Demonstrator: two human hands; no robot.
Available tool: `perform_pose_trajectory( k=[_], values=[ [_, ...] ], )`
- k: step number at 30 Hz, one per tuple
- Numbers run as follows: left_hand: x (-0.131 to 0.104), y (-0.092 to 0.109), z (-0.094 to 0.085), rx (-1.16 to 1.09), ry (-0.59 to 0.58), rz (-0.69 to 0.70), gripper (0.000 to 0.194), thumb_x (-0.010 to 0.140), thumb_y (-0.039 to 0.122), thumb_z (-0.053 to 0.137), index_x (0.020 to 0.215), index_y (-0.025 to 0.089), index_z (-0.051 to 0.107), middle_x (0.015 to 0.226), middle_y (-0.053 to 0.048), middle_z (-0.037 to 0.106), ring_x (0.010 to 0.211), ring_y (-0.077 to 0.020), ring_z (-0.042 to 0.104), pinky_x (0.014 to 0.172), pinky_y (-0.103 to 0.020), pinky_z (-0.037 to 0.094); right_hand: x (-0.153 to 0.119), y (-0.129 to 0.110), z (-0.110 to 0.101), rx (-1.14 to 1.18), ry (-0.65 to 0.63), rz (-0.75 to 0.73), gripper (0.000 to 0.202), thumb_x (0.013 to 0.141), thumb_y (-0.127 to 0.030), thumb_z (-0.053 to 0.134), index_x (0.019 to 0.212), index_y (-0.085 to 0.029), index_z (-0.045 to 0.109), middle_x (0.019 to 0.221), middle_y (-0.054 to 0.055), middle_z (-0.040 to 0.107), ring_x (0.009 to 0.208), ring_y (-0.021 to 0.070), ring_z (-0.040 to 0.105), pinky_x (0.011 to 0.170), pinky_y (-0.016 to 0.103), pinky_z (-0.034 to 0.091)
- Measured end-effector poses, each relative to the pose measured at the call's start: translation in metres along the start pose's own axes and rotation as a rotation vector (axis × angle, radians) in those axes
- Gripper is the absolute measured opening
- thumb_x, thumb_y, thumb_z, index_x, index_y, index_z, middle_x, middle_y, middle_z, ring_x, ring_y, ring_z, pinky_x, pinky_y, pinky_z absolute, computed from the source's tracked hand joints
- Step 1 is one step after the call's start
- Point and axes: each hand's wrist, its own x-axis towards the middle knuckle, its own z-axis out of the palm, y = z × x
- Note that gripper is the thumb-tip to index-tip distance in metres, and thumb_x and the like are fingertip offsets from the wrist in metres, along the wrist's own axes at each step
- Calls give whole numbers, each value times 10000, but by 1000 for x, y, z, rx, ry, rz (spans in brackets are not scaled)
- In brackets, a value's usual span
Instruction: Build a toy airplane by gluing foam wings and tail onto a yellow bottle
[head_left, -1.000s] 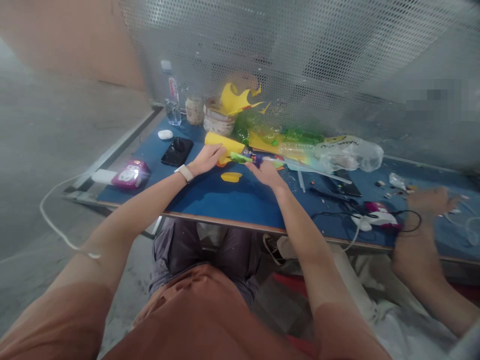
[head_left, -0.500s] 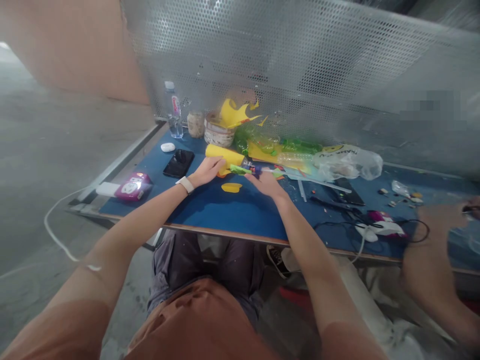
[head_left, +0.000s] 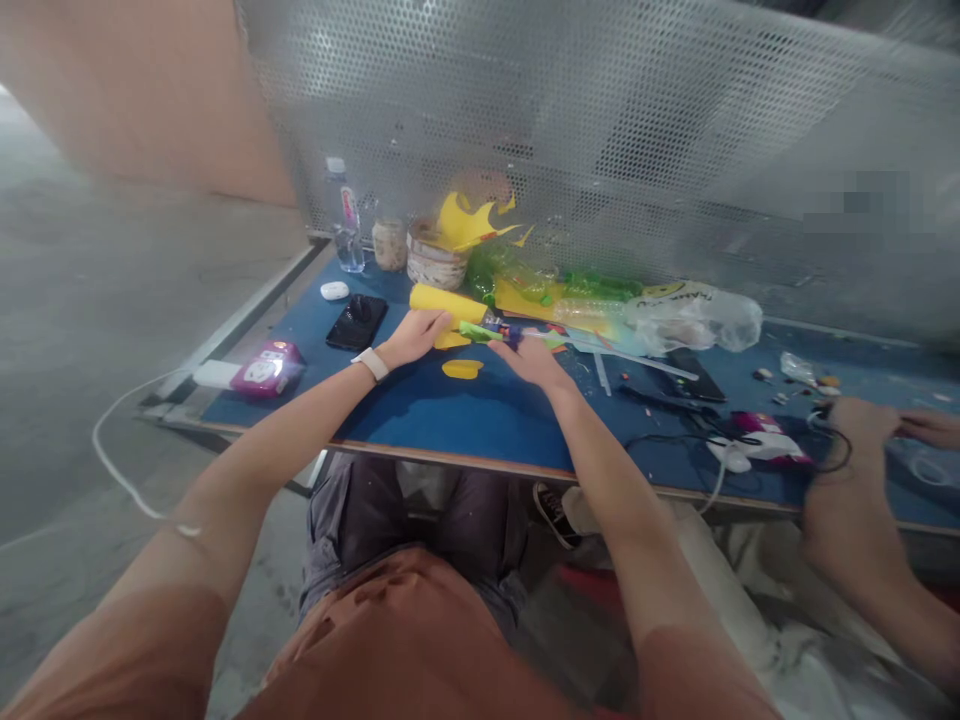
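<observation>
My left hand is closed on a rolled yellow sheet, with a loose yellow flap below it. A dark, partly clear end shows at the roll's right side. My right hand is closed on a slim green-and-purple object, whose exact kind I cannot make out. Its green end points left, close to the yellow sheet and my left fingertips. On the blue table just below my hands lies a small rounded yellow cutout.
Behind stand a water bottle, a jar and a round container with yellow scraps. Left lie a phone and a pink-and-white device. Green bottles and a plastic bag lie right. A co-worker's hand is at far right.
My hands and what they hold stay almost in place. The view shifts slightly. At the far right, the co-worker's hand has moved left over the table, and a second hand shows.
</observation>
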Motion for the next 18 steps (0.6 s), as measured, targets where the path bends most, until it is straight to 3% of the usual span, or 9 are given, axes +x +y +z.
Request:
perform_pose_trajectory(
  k=[13, 18],
  values=[
    [2, 7, -3, 32, 14, -53, 577, 1282, 323, 595, 737, 275, 410, 643, 37, 456, 636, -157, 404, 703, -394, 285, -1, 5, 2, -29, -55, 16, 773, 1199, -992, 533, 809, -328, 471, 749, 53, 567, 808, 324, 665, 822, 452, 555],
    [2, 5, -4, 16, 1, -25, 565, 1278, 305, 613, 748, 269, 420, 665, 40, 487, 647, -153, 406, 710, -383, 299, -1, 4, 3, -38, -54, 37, 827, 1178, -1058, 483, 790, -329, 451, 759, 68, 577, 785, 319, 641, 799, 455, 530]
  ],
)
